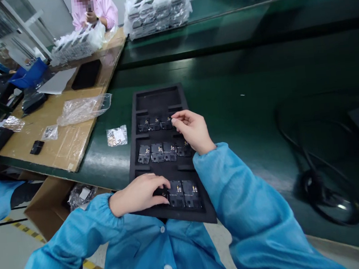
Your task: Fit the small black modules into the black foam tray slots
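A black foam tray (165, 166) lies lengthwise on the green bench before me, with rows of flat black electronic parts bearing small gold contacts. Three black parts (154, 123) show in the far row, several black parts (163, 151) in the middle row, and black parts (183, 194) in the near row. My left hand (142, 193) rests over the near row's left end, thumb and fingers closed around a black part (161, 192). At the far row's right end, my right hand (191, 129) pinches with thumb and forefinger; what is between the fingertips is hidden.
A small clear bag (117, 136) sits left of the tray. Cardboard (56, 142) further left carries plastic wrap (83, 109), a black tray (86, 74) and a blue bin (28, 73). Black cables (318, 189) lie right. Wrapped stacks (158, 10) and a person in pink (104, 8) are behind.
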`<state>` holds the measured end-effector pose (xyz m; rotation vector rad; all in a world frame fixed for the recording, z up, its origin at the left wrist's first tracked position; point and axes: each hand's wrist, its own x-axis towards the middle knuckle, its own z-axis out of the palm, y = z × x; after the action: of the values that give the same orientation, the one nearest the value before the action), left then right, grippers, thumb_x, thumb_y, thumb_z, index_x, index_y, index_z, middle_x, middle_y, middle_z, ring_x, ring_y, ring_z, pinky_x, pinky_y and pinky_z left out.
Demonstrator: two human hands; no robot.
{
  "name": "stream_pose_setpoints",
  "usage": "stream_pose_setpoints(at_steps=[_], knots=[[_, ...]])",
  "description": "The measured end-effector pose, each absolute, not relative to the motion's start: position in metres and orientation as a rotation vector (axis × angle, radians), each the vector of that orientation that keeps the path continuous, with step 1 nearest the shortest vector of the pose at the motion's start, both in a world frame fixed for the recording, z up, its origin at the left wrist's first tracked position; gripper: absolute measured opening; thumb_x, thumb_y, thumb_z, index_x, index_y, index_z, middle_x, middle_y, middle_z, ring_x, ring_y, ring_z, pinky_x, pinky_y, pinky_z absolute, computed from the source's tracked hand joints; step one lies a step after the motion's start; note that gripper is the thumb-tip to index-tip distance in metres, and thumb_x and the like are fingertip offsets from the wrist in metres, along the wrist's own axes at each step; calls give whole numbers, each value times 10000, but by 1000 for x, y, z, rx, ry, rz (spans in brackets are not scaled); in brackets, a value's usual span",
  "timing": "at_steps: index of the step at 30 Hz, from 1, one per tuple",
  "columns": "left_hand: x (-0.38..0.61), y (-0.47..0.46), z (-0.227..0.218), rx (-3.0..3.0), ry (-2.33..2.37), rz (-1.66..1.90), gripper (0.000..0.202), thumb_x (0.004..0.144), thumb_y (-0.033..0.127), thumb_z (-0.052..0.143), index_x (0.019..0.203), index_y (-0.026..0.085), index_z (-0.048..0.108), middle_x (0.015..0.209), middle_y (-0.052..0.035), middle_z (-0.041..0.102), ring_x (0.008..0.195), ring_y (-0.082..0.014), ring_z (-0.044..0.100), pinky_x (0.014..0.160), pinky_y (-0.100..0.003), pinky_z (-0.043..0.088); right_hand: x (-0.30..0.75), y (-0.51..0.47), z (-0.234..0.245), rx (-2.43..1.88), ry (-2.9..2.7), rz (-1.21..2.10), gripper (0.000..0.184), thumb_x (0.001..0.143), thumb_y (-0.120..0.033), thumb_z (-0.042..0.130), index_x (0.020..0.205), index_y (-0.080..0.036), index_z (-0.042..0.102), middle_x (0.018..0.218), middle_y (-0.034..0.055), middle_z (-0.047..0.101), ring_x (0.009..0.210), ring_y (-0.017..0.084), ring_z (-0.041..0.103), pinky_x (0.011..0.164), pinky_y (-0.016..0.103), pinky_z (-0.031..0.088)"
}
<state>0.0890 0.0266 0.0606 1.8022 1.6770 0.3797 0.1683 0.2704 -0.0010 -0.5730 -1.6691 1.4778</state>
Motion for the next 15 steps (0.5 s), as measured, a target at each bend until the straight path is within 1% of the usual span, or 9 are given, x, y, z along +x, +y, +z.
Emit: stream_pose_setpoints(at_steps=[2,3,5,8,11,15], knots=[[87,28,65,1719,1598,452,128,883,284,725,975,199,702,932,-35,717,886,-191,683,826,-290,515,168,271,0,-568,-1669,1477,243,792,-380,701,918,-172,700,754,27,615,629,173,550,546,270,448],[85,30,69,1676,1569,502,98,899,285,704,940,197,719,930,-36,723,881,-184,690,833,-280,516,168,271,0,-563,-1668,1477,243,793,-383,703,916,-173,700,752,27,616,628,174,551,544,271,446],[80,34,75,1564,1551,633,109,910,289,686,916,194,739,942,-36,735,885,-175,701,849,-266,516,168,271,0,-551,-1665,1479,242,796,-384,711,912,-172,699,751,30,624,626,177,554,537,271,440],[66,43,78,1353,1595,800,124,886,293,706,923,184,753,962,-36,763,917,-186,706,884,-273,511,169,271,0,-537,-1671,1482,238,805,-376,725,917,-168,701,762,37,636,628,179,558,533,270,436],[54,52,74,1199,1628,885,151,873,293,704,937,167,756,970,-40,775,941,-202,700,900,-297,505,170,272,-1,-539,-1688,1477,238,816,-379,729,921,-167,706,759,35,639,619,175,555,536,268,430],[50,56,65,1151,1637,940,169,888,287,671,960,158,753,989,-44,770,951,-201,690,913,-316,494,170,272,-1,-563,-1707,1465,253,822,-400,721,925,-169,708,752,32,637,610,175,555,535,269,428]])
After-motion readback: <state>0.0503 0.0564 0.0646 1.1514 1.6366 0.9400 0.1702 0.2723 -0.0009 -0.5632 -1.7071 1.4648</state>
